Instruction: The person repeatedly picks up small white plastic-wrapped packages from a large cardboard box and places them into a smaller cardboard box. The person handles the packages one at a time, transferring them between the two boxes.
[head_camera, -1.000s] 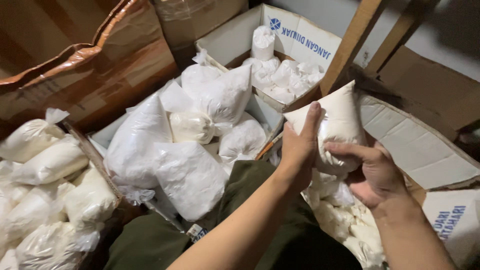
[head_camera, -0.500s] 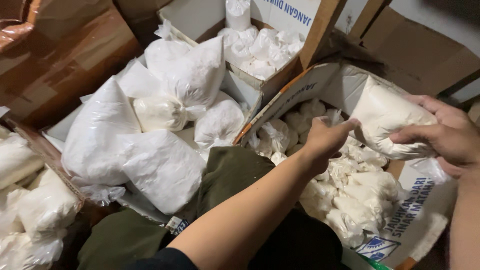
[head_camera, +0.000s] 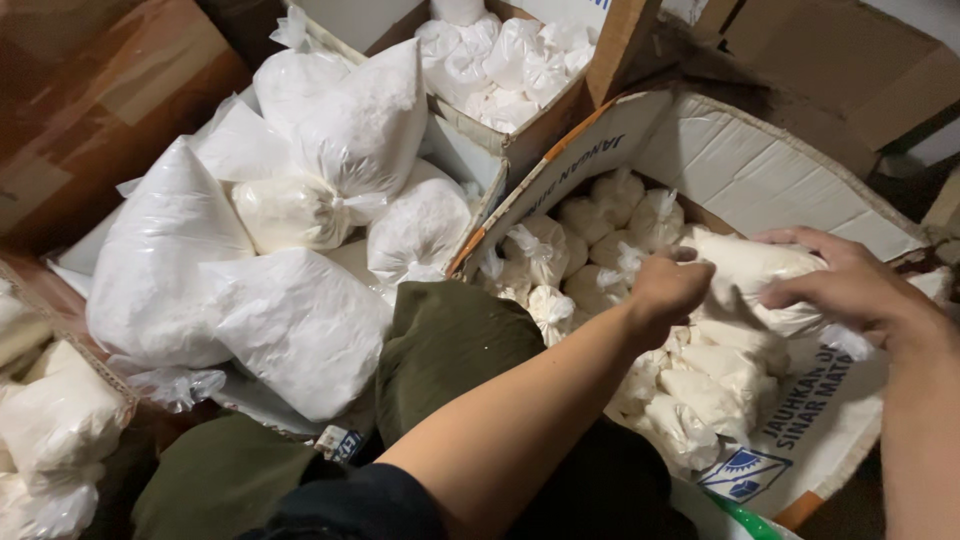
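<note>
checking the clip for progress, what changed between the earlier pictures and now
The white bag came down from chest height to just above the bags in the open carton. The left hand, off it half a second ago, has a grip on its end again. The right hand kept its hold throughout. The big sacks on the left stayed put.

Two bare forearms, no watch, rings or gloves on left hand (head_camera: 668, 290) or right hand (head_camera: 850, 285). Dark sleeve edge (head_camera: 350, 505) near left elbow. Olive-green trousers (head_camera: 450, 345), knee raised, fabric creased, small printed label by thigh.
</note>
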